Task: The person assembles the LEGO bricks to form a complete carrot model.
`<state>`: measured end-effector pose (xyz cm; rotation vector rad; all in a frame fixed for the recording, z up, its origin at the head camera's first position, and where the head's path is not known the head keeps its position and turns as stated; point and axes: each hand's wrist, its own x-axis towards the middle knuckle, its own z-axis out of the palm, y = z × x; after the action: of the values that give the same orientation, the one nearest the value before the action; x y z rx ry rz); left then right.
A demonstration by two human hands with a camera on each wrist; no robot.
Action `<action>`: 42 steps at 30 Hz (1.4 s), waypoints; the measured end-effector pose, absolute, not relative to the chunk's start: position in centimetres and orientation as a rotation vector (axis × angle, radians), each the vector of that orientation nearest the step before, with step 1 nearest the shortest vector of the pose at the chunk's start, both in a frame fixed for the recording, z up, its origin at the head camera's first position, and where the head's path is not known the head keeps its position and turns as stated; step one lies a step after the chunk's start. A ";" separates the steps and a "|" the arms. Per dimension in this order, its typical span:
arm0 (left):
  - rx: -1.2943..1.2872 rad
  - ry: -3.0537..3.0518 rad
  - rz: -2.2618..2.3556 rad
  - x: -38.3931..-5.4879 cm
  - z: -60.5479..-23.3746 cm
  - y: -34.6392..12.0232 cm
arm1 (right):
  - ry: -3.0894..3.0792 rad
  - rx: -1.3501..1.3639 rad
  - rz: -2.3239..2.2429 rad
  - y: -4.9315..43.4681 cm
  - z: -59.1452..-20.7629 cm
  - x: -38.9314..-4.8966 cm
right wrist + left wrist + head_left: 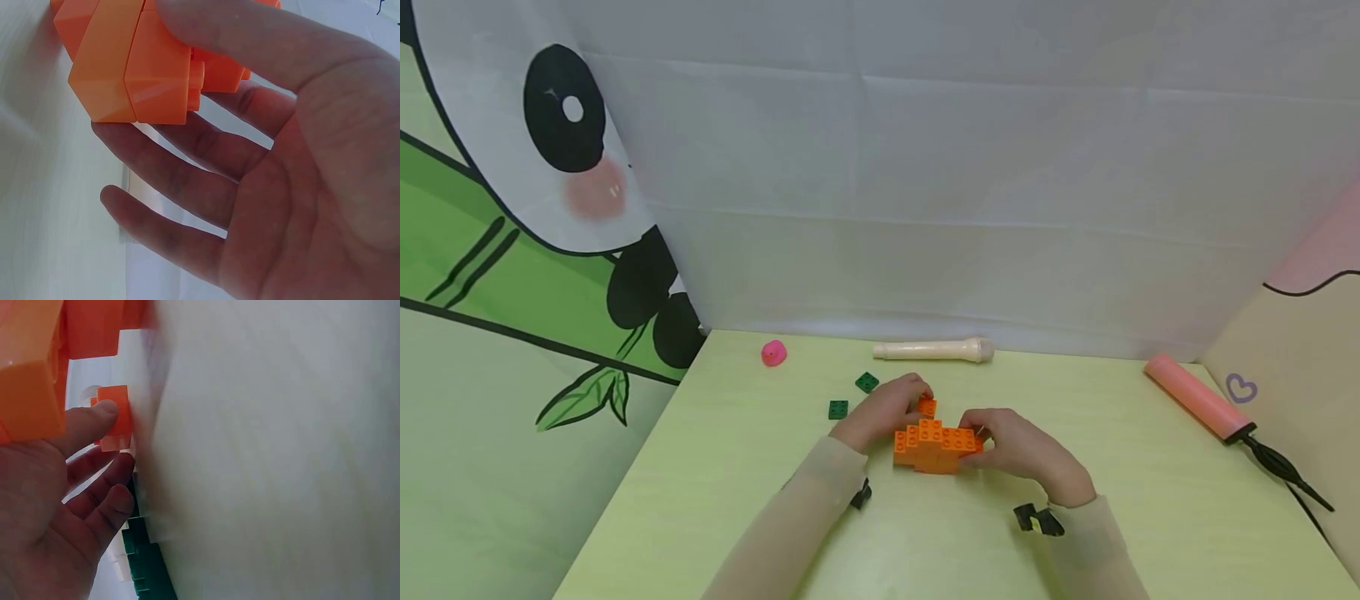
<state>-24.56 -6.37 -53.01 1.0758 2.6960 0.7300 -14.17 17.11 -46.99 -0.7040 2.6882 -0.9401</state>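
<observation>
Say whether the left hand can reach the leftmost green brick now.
Probably yes: only bare table shows between the left hand and that green brick, though the hand pinches a small orange brick and may need to release it first.

We see a stepped orange block build (pixel 932 452), studs up, its right end gripped by the right hand (pixel 1024 447). Just beyond, the left hand (pixel 882 410) pinches a small orange brick (pixel 928 408)

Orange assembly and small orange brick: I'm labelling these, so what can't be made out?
Left wrist: orange assembly, cut off by top and left edges.
Right wrist: part of the assembly, behind the right hand.
Head: part of the small orange brick, behind the left hand.
</observation>
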 end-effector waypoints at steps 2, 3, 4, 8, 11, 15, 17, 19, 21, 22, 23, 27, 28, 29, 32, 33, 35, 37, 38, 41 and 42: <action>1.081 2.700 0.744 -24.5 -53.3 -6.5 | 2.686 -0.699 -0.948 17.0 -47.0 -13.9; 1.079 2.699 0.756 -24.5 -53.5 -6.6 | 2.686 -0.696 -0.950 16.9 -47.1 -13.8; 1.079 2.694 0.774 -24.4 -53.6 -6.7 | 2.685 -0.691 -0.954 16.9 -47.1 -13.7; 1.053 2.662 0.874 -24.2 -53.8 -7.2 | 2.687 -0.661 -0.961 16.6 -47.2 -13.3; 0.998 2.623 0.993 -23.8 -53.6 -7.8 | 2.685 -0.643 -0.971 16.4 -47.2 -13.0; 0.937 2.590 1.128 -23.3 -52.8 -8.5 | 2.691 -0.657 -0.975 16.2 -47.2 -12.6; 0.951 2.601 1.162 -23.0 -52.3 -8.9 | 2.696 -0.665 -0.973 16.0 -47.2 -12.4; 0.982 2.618 1.192 -22.6 -51.8 -9.2 | 2.702 -0.670 -0.969 15.9 -47.2 -12.2; 1.015 2.628 1.217 -22.2 -51.2 -9.4 | 2.708 -0.670 -0.967 15.7 -47.2 -12.0; 1.031 2.628 1.232 -21.9 -50.9 -9.5 | 2.709 -0.674 -0.967 15.7 -47.2 -11.9; 1.040 2.628 1.246 -21.6 -50.6 -9.5 | 2.711 -0.672 -0.967 15.6 -47.1 -11.8; 1.094 2.622 1.282 -20.3 -49.6 -9.5 | 2.711 -0.664 -0.971 15.3 -47.1 -11.5; 1.113 2.619 1.288 -20.0 -49.4 -9.4 | 2.711 -0.666 -0.970 15.3 -47.1 -11.5; 1.136 2.623 1.286 -19.6 -49.1 -9.4 | 2.712 -0.661 -0.968 15.2 -47.2 -11.4; 1.204 2.619 1.297 -18.7 -48.4 -9.2 | 2.717 -0.656 -0.964 15.2 -47.3 -11.4; 1.223 2.618 1.300 -18.4 -48.2 -9.2 | 2.721 -0.660 -0.963 15.1 -47.3 -11.4; 1.264 2.619 1.286 -17.7 -48.0 -9.2 | 2.727 -0.653 -0.966 14.9 -47.5 -11.1; 1.295 2.611 1.278 -17.2 -48.0 -9.2 | 2.732 -0.652 -0.970 14.7 -47.7 -10.8; 1.311 2.607 1.272 -16.9 -47.9 -9.2 | 2.733 -0.653 -0.971 14.6 -47.7 -10.7; 1.350 2.597 1.268 -16.1 -47.9 -9.2 | 2.732 -0.640 -0.979 14.3 -47.9 -10.2; 1.362 2.596 1.272 -15.8 -47.9 -9.3 | 2.734 -0.640 -0.982 14.2 -47.9 -10.0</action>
<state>-15.84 -9.27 -47.93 1.3618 2.5957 1.2717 -10.03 14.23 -47.95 -0.6401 2.7341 -0.9816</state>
